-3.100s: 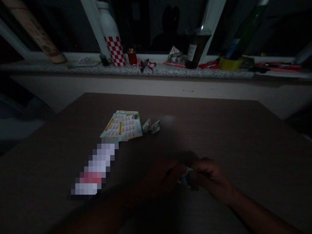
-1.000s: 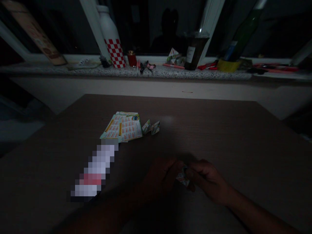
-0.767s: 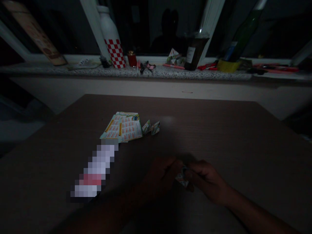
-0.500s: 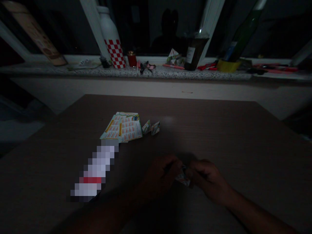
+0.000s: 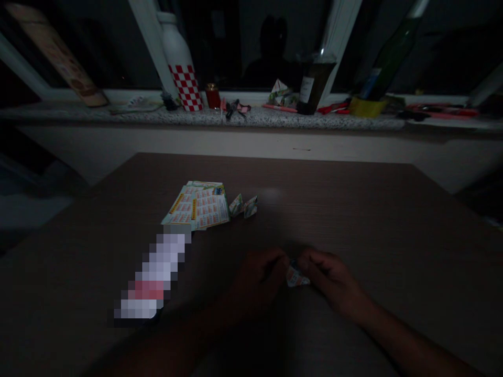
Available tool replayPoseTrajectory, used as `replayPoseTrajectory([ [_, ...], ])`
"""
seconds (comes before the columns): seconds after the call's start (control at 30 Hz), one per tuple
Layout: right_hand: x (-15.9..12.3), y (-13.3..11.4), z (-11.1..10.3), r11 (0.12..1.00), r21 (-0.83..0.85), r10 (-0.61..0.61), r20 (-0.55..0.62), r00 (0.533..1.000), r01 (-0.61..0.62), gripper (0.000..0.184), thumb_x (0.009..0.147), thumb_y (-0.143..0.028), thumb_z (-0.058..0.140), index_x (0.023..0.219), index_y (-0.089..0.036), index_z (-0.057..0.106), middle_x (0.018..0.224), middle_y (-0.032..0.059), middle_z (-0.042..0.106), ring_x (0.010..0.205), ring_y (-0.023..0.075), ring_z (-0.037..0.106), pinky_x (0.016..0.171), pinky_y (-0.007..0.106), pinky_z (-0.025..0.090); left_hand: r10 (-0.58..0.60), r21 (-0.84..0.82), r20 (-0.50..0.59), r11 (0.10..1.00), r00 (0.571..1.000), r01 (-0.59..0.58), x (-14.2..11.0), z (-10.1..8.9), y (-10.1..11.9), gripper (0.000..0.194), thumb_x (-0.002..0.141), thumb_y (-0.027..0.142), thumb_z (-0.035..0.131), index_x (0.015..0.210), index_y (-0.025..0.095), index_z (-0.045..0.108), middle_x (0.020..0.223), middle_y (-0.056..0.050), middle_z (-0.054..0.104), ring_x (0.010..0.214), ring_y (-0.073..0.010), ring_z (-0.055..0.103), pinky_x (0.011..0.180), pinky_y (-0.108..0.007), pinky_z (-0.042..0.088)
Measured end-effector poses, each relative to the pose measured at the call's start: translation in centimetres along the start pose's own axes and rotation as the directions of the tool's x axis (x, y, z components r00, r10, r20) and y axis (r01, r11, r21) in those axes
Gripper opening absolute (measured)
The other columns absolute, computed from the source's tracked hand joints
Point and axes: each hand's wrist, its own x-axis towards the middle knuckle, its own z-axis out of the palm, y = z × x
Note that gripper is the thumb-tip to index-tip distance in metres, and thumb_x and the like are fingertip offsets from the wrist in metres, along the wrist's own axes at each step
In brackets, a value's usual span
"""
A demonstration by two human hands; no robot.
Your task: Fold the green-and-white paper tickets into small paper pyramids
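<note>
The small folded paper piece, white with orange print (image 5: 297, 279), is now showing more of its lower edge below the fingertips, and both hands are sitting slightly farther towards 12 o'clock than half a second ago. The left hand (image 5: 261, 275) is pinching narrowly at its upper left, the right hand (image 5: 334, 277) at its upper right. This is probably meaning that the folding is now being worked along the top edge, while the lower part is hanging free.

Taking the paper piece as the clock's centre, two small folded shapes of patterned paper (image 5: 236, 206) (image 5: 251, 207) are standing towards 11 o'clock, just beside a fanned stack of printed rectangular sheets (image 5: 210, 208) at 10. A long whitish pixelated object with a red band (image 5: 159, 267) is lying at 9 o'clock, too blurred to identify. At 11, on the grey speckled sill (image 5: 259, 118), a white bottle with red checks (image 5: 185, 86) is standing.

The fingers and the dim light are obscuring the upper folds.
</note>
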Motion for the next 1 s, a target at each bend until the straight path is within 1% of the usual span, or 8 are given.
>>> replayPoseTrajectory([
  [0.07,0.12,0.07,0.02,0.999,0.024,0.02,0.052,0.998,-0.021,0.036,0.092,-0.044,0.046,0.073,-0.016,0.06,0.064,-0.0013,0.052,0.059,0.0111,0.048,0.056,0.022,0.038,0.007,0.02,-0.045,1.0,0.999,-0.006,0.05,-0.03,0.05,0.03,0.09,0.03,0.042,0.067,0.014,0.052,0.06,0.004,0.045,0.057,-0.0091,0.042,0.054,-0.02,0.031],
  [0.17,0.17,0.2,0.02,0.999,0.02,0.039,0.08,0.996,-0.04,0.039,0.093,-0.044,0.044,0.073,-0.016,0.059,0.064,-0.0008,0.053,0.06,0.0111,0.049,0.057,0.023,0.038,-0.018,0.01,-0.08,1.0,0.997,0.019,0.15,-0.05,-0.07,0.028,0.09,0.029,0.042,0.068,0.014,0.052,0.061,0.003,0.046,0.059,-0.0096,0.043,0.055,-0.02,0.032],
  [0.37,0.0,0.24,-0.07,0.999,-0.005,0.045,0.104,0.994,-0.045,0.04,0.093,-0.045,0.043,0.071,-0.015,0.058,0.062,-0.0009,0.051,0.058,0.0108,0.047,0.055,0.023,0.036,-0.049,-0.066,-0.048,0.997,0.998,0.046,0.38,-0.02,-0.31,0.029,0.09,0.03,0.043,0.068,0.015,0.053,0.059,0.004,0.046,0.055,-0.0086,0.041,0.054,-0.02,0.033],
  [0.47,-0.01,0.18,0.03,0.999,-0.012,0.053,0.115,0.992,-0.052,0.039,0.093,-0.045,0.043,0.071,-0.015,0.057,0.062,-0.0011,0.05,0.058,0.0107,0.045,0.055,0.023,0.035,-0.056,-0.052,-0.06,0.997,0.997,0.053,0.36,-0.01,-0.16,0.028,0.088,0.028,0.044,0.065,0.014,0.053,0.058,0.004,0.046,0.055,-0.0088,0.042,0.052,-0.019,0.032],
  [0.6,0.04,0.28,0.13,0.999,-0.024,0.044,0.125,0.991,-0.042,0.04,0.094,-0.044,0.043,0.071,-0.015,0.057,0.061,-0.002,0.047,0.056,0.01,0.042,0.053,0.023,0.034,-0.019,-0.022,-0.084,1.0,0.996,0.018,0.22,0.03,-0.25,0.027,0.087,0.024,0.045,0.062,0.015,0.051,0.057,0.005,0.045,0.055,-0.0082,0.041,0.052,-0.019,0.031],
  [0.8,-0.05,0.35,-0.06,0.999,-0.016,0.032,0.122,0.992,-0.03,0.038,0.093,-0.044,0.043,0.072,-0.015,0.058,0.062,-0.0011,0.05,0.058,0.011,0.045,0.055,0.024,0.036,-0.043,-0.071,-0.047,0.997,0.998,0.039,0.31,0.1,-0.69,0.031,0.09,0.03,0.042,0.064,0.015,0.05,0.056,0.005,0.042,0.051,-0.0077,0.038,0.051,-0.019,0.03],
  [1.0,0.05,0.02,0.06,0.998,-0.036,0.046,0.117,0.992,-0.042,0.041,0.093,-0.045,0.042,0.07,-0.015,0.057,0.061,-0.0014,0.048,0.057,0.011,0.044,0.054,0.024,0.035,0.022,-0.006,-0.072,1.0,0.997,-0.023,0.35,0.12,-0.43,0.032,0.09,0.029,0.042,0.062,0.015,0.048,0.057,0.005,0.042,0.054,-0.0083,0.039,0.052,-0.02,0.029],
])
